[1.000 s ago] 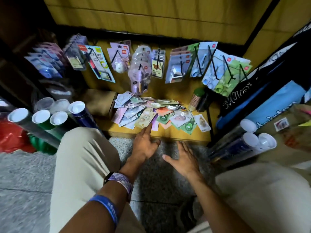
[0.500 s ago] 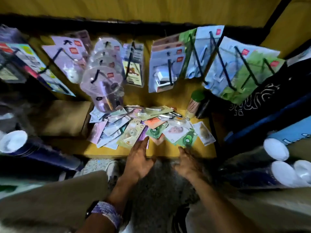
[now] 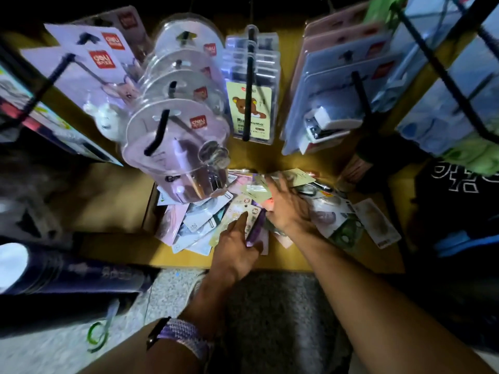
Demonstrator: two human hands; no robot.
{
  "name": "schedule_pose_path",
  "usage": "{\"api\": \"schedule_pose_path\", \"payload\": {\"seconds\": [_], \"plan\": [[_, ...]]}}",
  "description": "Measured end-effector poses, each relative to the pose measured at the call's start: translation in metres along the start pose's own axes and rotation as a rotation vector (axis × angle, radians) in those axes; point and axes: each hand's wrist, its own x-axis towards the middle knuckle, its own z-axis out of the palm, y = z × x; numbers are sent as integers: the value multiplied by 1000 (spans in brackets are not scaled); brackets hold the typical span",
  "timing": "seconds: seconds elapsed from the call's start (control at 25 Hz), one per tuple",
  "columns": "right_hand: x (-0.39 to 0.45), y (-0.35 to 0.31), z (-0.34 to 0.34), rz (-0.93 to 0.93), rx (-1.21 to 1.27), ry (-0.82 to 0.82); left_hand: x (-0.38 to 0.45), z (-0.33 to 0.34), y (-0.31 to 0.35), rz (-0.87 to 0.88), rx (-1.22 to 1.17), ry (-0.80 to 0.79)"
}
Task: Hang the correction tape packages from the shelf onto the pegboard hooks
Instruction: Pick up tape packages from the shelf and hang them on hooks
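Note:
A loose pile of flat correction tape packages lies on the yellow wooden shelf. My left hand rests at the pile's front edge, thumb and forefinger pinched on a purple package. My right hand is spread flat over the middle of the pile, blurred, fingers apart. Above the pile, black pegboard hooks carry hanging blister packs, among them a bear-printed pack and round clear packs.
A brown cardboard box stands left of the pile. Dark rolled tubes lie at the left on the speckled floor. A dark printed bag crowds the right side. Stapler packs hang at the upper right.
The view has closed in on the shelf. Both hands moved forward from the shelf's edge onto the pile; the left now pinches a purple package and the right reaches deeper.

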Motion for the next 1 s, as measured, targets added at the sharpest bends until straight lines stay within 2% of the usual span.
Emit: {"api": "schedule_pose_path", "payload": {"seconds": [0.12,0.24,0.4,0.48,0.6,0.72,0.8,1.0], "plan": [[13,-10,10,26,-38,-59,5,-9,-12,3,-62,39],[15,-7,20,70,70,-85,3,-21,-12,14,-173,86],[6,3,21,79,282,74,-2,-28,-8,7,-305,120],[-1,6,19,99,328,97,-5,-25,-7,6,-317,113],[-9,14,15,88,519,-63,-4,-19,-5,1,-268,103],[-9,22,18,-31,266,-84,3,-21,-5,-31,-164,156],[0,19,17,15,133,-73,10,-25,-7,-41,-56,214],[29,0,16,124,59,-85,16,-26,-12,-14,165,236]]}}
